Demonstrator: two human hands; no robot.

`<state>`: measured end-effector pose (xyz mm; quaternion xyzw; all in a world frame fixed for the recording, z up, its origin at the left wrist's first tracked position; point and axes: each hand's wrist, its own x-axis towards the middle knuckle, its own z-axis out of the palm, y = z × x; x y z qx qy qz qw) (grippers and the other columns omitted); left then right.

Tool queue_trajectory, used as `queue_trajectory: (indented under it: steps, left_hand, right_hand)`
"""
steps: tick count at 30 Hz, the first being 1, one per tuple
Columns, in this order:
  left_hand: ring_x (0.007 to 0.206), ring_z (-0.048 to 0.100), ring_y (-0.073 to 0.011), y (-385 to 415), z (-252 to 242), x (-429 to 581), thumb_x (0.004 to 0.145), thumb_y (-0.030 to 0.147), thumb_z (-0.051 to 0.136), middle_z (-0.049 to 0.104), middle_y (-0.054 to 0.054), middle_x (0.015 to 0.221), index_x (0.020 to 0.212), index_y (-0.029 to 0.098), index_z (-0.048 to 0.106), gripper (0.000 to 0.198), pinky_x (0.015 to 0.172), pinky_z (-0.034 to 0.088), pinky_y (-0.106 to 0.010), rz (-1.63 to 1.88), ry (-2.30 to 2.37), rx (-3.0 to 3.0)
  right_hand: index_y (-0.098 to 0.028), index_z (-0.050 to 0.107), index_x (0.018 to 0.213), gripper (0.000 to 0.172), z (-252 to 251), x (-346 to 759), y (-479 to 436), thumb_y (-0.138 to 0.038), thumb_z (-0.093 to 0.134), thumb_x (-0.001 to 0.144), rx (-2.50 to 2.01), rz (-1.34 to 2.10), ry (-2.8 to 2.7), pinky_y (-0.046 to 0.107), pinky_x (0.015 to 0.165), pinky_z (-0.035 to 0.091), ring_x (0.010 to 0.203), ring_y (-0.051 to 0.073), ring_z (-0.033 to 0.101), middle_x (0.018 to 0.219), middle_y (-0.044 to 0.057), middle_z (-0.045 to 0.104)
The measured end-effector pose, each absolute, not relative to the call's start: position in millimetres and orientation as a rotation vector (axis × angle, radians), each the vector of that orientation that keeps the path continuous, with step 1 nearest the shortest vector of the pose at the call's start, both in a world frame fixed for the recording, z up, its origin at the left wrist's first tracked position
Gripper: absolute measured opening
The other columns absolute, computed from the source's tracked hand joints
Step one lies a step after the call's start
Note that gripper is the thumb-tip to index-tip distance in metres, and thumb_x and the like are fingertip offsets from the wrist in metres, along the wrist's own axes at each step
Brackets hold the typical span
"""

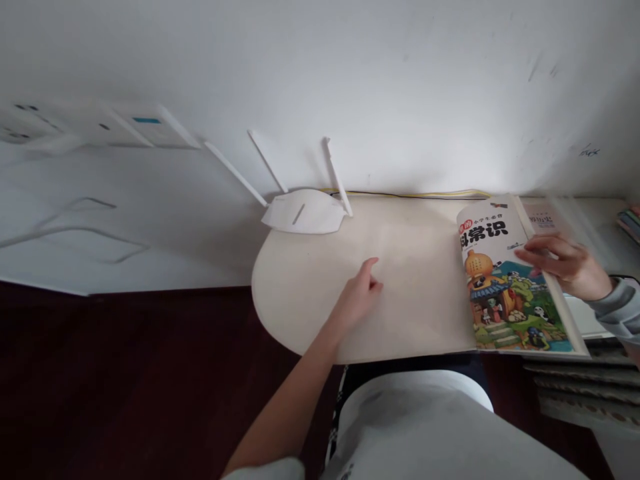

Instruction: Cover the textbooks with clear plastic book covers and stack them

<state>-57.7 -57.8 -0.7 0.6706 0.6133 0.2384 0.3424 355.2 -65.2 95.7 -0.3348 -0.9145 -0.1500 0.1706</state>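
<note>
My lap point(425, 427) is close, and the book point(510, 287) is shut.
My left hand point(357, 297) rests loosely curled and empty on the tabletop point(310, 293). My right hand point(570, 267) lays its fingers on the book at the tabletop's right side; whether it grips, I cannot tell.
</note>
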Motion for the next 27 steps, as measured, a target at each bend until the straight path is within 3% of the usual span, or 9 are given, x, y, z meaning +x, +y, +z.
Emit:
queue_trajectory:
  steps: [5, 9, 12, 15, 19, 23, 27]
  left_hand:
    - [0.073, 0.056, -0.0171, -60.3, 16.1, -124.7, 0.077, 0.03, 0.046, 0.059, 0.001, 0.077, 0.121, 0.02, 0.046, 0.046, 0.075, 0.043, -0.029, 0.704, 1.821, 1.765]
    - [0.068, 0.056, -0.017, -60.9, 19.6, -177.6, 0.076, 0.031, 0.045, 0.059, 0.001, 0.072, 0.108, 0.021, 0.055, 0.035, 0.071, 0.043, -0.028, 0.488, 2.011, 1.782]
    - [0.07, 0.058, -0.018, -60.4, 18.9, -193.6, 0.077, 0.027, 0.043, 0.062, -0.001, 0.075, 0.109, 0.02, 0.056, 0.035, 0.072, 0.043, -0.029, 0.301, 2.074, 1.823]
    - [0.082, 0.061, -0.0233, -64.2, 20.8, -186.9, 0.081, 0.023, 0.039, 0.065, -0.009, 0.09, 0.116, 0.016, 0.054, 0.038, 0.076, 0.045, -0.034, 0.132, 2.171, 1.908]
    - [0.114, 0.049, -0.0347, -78.7, 16.6, -130.3, 0.087, 0.021, 0.031, 0.051, -0.024, 0.125, 0.122, 0.008, 0.05, 0.042, 0.091, 0.038, -0.05, 0.208, 2.4, 2.255]
    - [0.132, 0.034, -0.026, -96.1, -9.0, -34.9, 0.094, 0.034, 0.026, 0.041, -0.018, 0.14, 0.13, 0.009, 0.043, 0.047, 0.104, 0.03, -0.04, 0.304, 1.51, 2.702]
    - [0.136, 0.024, -0.0338, -106.3, -32.6, 30.2, 0.086, 0.061, 0.03, 0.032, -0.024, 0.143, 0.137, 0.006, 0.033, 0.075, 0.105, 0.025, -0.05, 0.277, 1.345, 2.751]
  right_hand:
    - [-0.018, 0.056, 0.12, 0.035, 80.1, 359.9, -69.7, -0.011, 0.043, 0.088, -0.888, -0.864, -2.742, 0.034, 0.081, 0.044, 0.093, 0.02, 0.057, 0.099, 0.008, 0.064]
    - [-0.014, 0.056, 0.115, 0.031, 38.8, 345.7, -64.3, -0.007, 0.041, 0.088, -0.795, -0.899, -2.862, 0.032, 0.077, 0.043, 0.087, 0.018, 0.057, 0.095, 0.007, 0.065]
    - [-0.013, 0.056, 0.113, 0.03, 10.6, 334.6, -60.4, -0.008, 0.039, 0.09, -0.862, -0.884, -2.907, 0.03, 0.068, 0.041, 0.078, 0.017, 0.057, 0.09, 0.007, 0.065]
    - [-0.012, 0.056, 0.114, 0.031, -1.6, 328.4, -60.8, -0.008, 0.038, 0.089, -0.948, -0.806, -2.945, 0.029, 0.064, 0.041, 0.074, 0.016, 0.057, 0.088, 0.008, 0.065]
    - [-0.011, 0.053, 0.12, 0.037, -5.5, 322.4, -68.5, -0.006, 0.041, 0.086, -1.2, -0.676, -2.892, 0.032, 0.077, 0.043, 0.091, 0.02, 0.059, 0.111, 0.014, 0.062]
    - [-0.008, 0.053, 0.118, 0.034, -13.8, 312.0, -80.4, -0.009, 0.039, 0.087, -1.551, -0.577, -2.669, 0.037, 0.092, 0.039, 0.106, 0.024, 0.056, 0.117, 0.017, 0.06]
    - [-0.006, 0.051, 0.119, 0.035, -24.9, 299.5, -89.9, -0.02, 0.032, 0.092, -1.745, -0.373, -2.444, 0.037, 0.096, 0.038, 0.107, 0.023, 0.056, 0.114, 0.018, 0.061]
